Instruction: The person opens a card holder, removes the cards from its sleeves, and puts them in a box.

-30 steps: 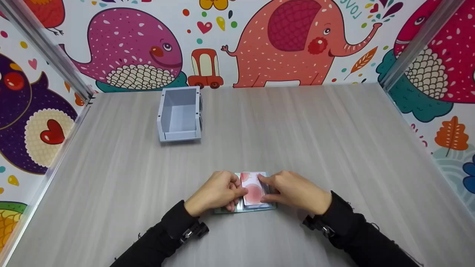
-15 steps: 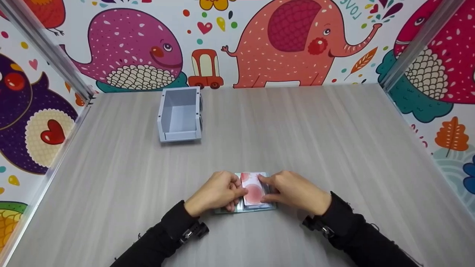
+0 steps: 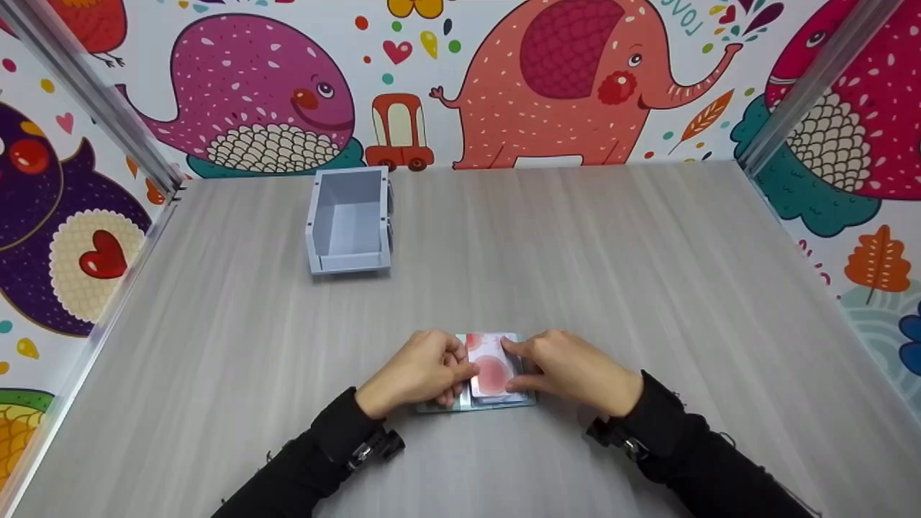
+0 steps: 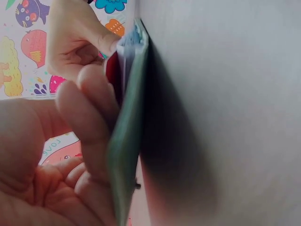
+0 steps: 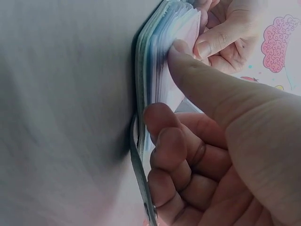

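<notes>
A small card holder [image 3: 466,404] with a pale green cover lies spread on the table, its clear sleeves stacked on the right half. On top shows a white card with pink circles [image 3: 493,370]. My left hand [image 3: 423,368] pinches the card's left edge, thumb on top, its other fingers curled over the cover's left half. At the right edge, my right hand [image 3: 579,370] grips the sleeve stack between thumb and fingers. The right wrist view shows the layered clear sleeves [image 5: 162,61] and a strap [image 5: 140,174] hanging off the cover. Whether the card sits inside a sleeve is unclear.
A grey open-fronted bin [image 3: 349,226] stands at the back left of the table [image 3: 575,252]. Printed cartoon walls [image 3: 561,93] with metal corner posts enclose the back and sides.
</notes>
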The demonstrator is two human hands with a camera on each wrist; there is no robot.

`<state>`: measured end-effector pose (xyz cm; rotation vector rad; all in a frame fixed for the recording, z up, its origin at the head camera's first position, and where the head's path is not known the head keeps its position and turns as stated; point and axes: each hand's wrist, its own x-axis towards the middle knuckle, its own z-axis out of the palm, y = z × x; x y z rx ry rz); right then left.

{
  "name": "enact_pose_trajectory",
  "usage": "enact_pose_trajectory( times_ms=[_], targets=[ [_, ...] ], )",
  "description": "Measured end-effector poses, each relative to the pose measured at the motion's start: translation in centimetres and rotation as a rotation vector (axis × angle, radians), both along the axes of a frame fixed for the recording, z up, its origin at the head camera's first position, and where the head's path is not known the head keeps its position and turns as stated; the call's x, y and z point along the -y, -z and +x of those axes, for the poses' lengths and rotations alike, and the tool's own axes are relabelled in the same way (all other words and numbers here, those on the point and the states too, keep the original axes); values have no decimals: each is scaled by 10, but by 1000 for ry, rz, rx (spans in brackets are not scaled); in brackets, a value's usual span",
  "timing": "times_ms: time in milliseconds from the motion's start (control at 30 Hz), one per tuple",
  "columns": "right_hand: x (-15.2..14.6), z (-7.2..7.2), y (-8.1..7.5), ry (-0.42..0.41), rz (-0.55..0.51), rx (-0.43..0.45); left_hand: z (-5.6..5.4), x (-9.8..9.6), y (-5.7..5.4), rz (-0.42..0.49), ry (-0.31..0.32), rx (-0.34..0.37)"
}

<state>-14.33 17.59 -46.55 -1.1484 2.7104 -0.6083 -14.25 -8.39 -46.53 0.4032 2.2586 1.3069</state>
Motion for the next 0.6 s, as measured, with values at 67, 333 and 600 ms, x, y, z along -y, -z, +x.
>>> enact_pose_trajectory(
  times_ms=[67,333,600],
  targets=[
    [0,0,0,2,-3,2,0,0,0,3,-1,1],
    [0,0,0,8,-10,24,-1,0,-1,14,-3,5],
    [0,0,-1,3,-11,27,0,0,-1,15,1,2]
  ],
)
